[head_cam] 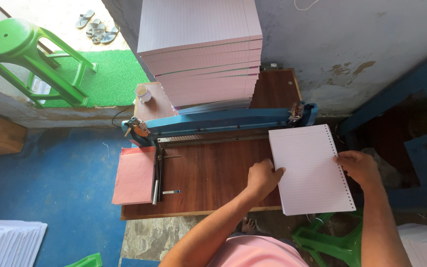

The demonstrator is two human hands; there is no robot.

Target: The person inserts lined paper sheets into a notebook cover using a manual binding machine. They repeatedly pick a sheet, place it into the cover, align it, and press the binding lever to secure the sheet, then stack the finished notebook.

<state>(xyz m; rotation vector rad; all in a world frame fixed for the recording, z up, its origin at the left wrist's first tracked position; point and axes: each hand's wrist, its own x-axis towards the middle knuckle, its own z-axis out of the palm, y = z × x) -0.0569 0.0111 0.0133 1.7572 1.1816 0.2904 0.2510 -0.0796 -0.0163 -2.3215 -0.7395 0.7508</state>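
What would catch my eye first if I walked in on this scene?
Probably the tall stack of ruled paper piled at the back of the wooden table, behind a blue punching machine. Next, the person's left hand and right hand gripping a sheaf of ruled sheets with punched holes down its right edge. A bright green plastic stool stands at upper left.

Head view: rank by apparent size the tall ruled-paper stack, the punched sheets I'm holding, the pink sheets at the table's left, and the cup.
1. tall ruled-paper stack, though it rises toward the camera
2. punched sheets
3. pink sheets
4. cup
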